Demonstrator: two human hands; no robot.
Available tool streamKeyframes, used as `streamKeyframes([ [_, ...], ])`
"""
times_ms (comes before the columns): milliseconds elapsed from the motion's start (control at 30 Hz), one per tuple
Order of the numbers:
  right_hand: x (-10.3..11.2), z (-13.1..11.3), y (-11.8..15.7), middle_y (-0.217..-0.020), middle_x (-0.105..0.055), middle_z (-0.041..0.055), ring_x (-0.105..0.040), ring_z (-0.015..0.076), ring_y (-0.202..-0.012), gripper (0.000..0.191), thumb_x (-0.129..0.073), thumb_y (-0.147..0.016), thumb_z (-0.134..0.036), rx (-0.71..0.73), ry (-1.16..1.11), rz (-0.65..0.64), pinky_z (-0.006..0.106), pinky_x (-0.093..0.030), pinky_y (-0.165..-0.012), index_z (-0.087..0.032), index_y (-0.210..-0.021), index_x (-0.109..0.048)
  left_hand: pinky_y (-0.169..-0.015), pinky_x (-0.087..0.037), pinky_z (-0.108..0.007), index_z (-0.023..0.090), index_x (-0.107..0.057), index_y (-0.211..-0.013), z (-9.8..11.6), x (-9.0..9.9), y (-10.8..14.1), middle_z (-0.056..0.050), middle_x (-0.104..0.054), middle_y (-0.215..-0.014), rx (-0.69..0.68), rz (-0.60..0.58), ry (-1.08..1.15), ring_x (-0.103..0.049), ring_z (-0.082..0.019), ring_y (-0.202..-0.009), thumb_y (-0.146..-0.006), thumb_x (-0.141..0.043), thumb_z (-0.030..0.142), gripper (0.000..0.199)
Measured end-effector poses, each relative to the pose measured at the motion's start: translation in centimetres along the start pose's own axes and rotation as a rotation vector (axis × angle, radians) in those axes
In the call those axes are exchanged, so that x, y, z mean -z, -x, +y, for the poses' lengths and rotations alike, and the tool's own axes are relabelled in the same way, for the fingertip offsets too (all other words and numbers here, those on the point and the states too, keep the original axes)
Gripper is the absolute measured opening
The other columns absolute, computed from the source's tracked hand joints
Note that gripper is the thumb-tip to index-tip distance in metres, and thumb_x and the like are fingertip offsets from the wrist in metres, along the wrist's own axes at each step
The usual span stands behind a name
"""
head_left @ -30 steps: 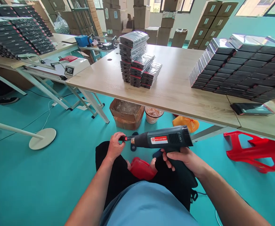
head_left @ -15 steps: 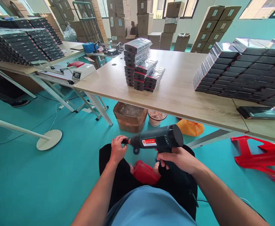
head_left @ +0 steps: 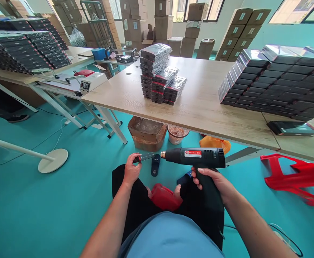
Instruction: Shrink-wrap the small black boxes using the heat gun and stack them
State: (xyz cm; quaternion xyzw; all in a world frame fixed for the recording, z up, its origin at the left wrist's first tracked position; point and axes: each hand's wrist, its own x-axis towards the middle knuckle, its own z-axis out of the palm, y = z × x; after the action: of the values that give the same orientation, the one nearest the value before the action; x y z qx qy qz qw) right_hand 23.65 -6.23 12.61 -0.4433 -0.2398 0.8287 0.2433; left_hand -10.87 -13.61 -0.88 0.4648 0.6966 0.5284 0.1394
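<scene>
My left hand (head_left: 131, 171) is closed on one end of a slim dark box (head_left: 147, 156), which is seen nearly edge-on above my left knee. My right hand (head_left: 213, 181) wraps around the handle of a black heat gun (head_left: 205, 154) with a red and white label. The gun lies level and its metal nozzle points left at the box, with a small gap between them. Part of the gun's handle is hidden by my fingers.
On the table (head_left: 200, 86) stand a small stack of film-wrapped boxes (head_left: 157, 68) and a large stack of dark boxes (head_left: 277, 82). One flat box (head_left: 293, 128) lies near the front edge. Below are an open carton (head_left: 146, 138), a basket (head_left: 177, 138) and a red stool (head_left: 294, 179).
The heat gun has moved right, away from my left hand, and its nozzle now shows. The box in my left hand has turned and more of its length is visible.
</scene>
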Motion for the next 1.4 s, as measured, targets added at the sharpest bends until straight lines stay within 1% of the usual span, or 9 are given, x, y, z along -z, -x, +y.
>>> streamKeyframes([
  [333, -0.2, -0.5, 0.0, -0.078, -0.071, 0.0057, -0.062, 0.0143, -0.063, 0.025, -0.085, -0.072, -0.03, 0.026, 0.058, -0.028, 0.022, -0.052, -0.051, -0.013, -0.089, -0.079, -0.096, -0.054, -0.042, 0.023, -0.07, -0.106, 0.5, 0.1, 0.0, -0.008, -0.065, -0.119, -0.03, -0.035, -0.051, -0.066, -0.022, -0.102, -0.078, -0.057, 0.014, 0.033],
  [533, -2.8, 0.1, 0.0, -0.08, -0.072, 0.0061, -0.063, 0.0171, -0.063, 0.027, -0.083, -0.076, -0.034, 0.078, 0.261, -0.197, 0.028, -0.051, -0.053, -0.015, -0.093, -0.075, -0.103, -0.051, -0.047, 0.023, -0.07, -0.106, 0.8, -0.1, 0.0, -0.009, -0.065, -0.12, -0.071, -0.075, -0.155, -0.062, -0.027, -0.117, -0.075, -0.058, 0.009, 0.036],
  [667, -4.4, -0.1, -0.2, -0.072, -0.07, 0.0033, -0.061, 0.018, -0.062, 0.023, -0.079, -0.079, -0.037, 0.147, 0.431, -0.184, 0.031, -0.049, -0.055, -0.017, -0.09, -0.073, -0.107, -0.047, -0.05, 0.024, -0.07, -0.107, 1.0, -0.2, 0.0, -0.009, -0.065, -0.12, -0.122, -0.082, -0.25, -0.061, -0.029, -0.118, -0.075, -0.057, 0.006, 0.04],
  [800, -5.2, -0.8, -0.1, -0.065, -0.067, 0.0017, -0.061, 0.0197, -0.063, 0.018, -0.078, -0.078, -0.033, 0.119, 0.571, -0.281, 0.032, -0.048, -0.057, -0.018, -0.086, -0.071, -0.107, -0.047, -0.049, 0.025, -0.071, -0.106, 1.0, 0.3, -0.1, -0.008, -0.066, -0.119, -0.121, -0.073, -0.277, -0.061, -0.029, -0.117, -0.076, -0.06, 0.007, 0.036],
  [967, -6.2, -1.1, 0.0, -0.061, -0.066, 0.0019, -0.058, 0.0183, -0.06, 0.017, -0.075, -0.078, -0.034, 0.151, 0.616, -0.181, 0.032, -0.046, -0.057, -0.018, -0.078, -0.068, -0.107, -0.047, -0.048, 0.024, -0.071, -0.107, 0.9, 0.5, 0.0, -0.009, -0.065, -0.12, -0.111, -0.063, -0.246, -0.06, -0.028, -0.118, -0.075, -0.057, 0.006, 0.039],
  [1033, -6.4, -1.0, 0.0, -0.061, -0.066, 0.0018, -0.059, 0.0191, -0.06, 0.017, -0.076, -0.076, -0.033, 0.111, 0.614, -0.228, 0.032, -0.047, -0.057, -0.018, -0.082, -0.069, -0.104, -0.049, -0.047, 0.023, -0.071, -0.106, 0.7, 0.3, 0.1, -0.01, -0.065, -0.12, -0.092, -0.079, -0.215, -0.061, -0.028, -0.117, -0.076, -0.058, 0.009, 0.036],
  [1100, -6.4, -0.7, -0.2, -0.063, -0.067, 0.0023, -0.061, 0.0196, -0.061, 0.018, -0.076, -0.077, -0.033, 0.128, 0.609, -0.271, 0.033, -0.047, -0.059, -0.018, -0.082, -0.07, -0.101, -0.051, -0.046, 0.023, -0.072, -0.104, 0.6, 0.2, 0.0, -0.01, -0.065, -0.12, -0.07, -0.069, -0.18, -0.062, -0.028, -0.117, -0.076, -0.059, 0.011, 0.033],
  [1267, -4.4, -0.6, -0.7, -0.063, -0.066, 0.0009, -0.058, 0.0171, -0.056, 0.022, -0.078, -0.078, -0.037, 0.179, 0.568, -0.065, 0.032, -0.047, -0.056, -0.017, -0.085, -0.071, -0.101, -0.051, -0.043, 0.023, -0.07, -0.1, -0.1, 0.3, -0.1, -0.006, -0.07, -0.112, 0.03, -0.009, -0.054, -0.065, -0.026, -0.11, -0.069, -0.055, 0.012, 0.036],
  [1400, -3.3, -0.7, -0.2, -0.076, -0.072, 0.0048, -0.063, 0.0187, -0.061, 0.027, -0.081, -0.077, -0.037, 0.126, 0.455, -0.191, 0.032, -0.049, -0.055, -0.017, -0.092, -0.072, -0.101, -0.051, -0.043, 0.022, -0.07, -0.098, -0.6, 0.5, -0.1, -0.006, -0.072, -0.112, 0.099, -0.007, 0.013, -0.066, -0.026, -0.109, -0.068, -0.055, 0.015, 0.035],
])
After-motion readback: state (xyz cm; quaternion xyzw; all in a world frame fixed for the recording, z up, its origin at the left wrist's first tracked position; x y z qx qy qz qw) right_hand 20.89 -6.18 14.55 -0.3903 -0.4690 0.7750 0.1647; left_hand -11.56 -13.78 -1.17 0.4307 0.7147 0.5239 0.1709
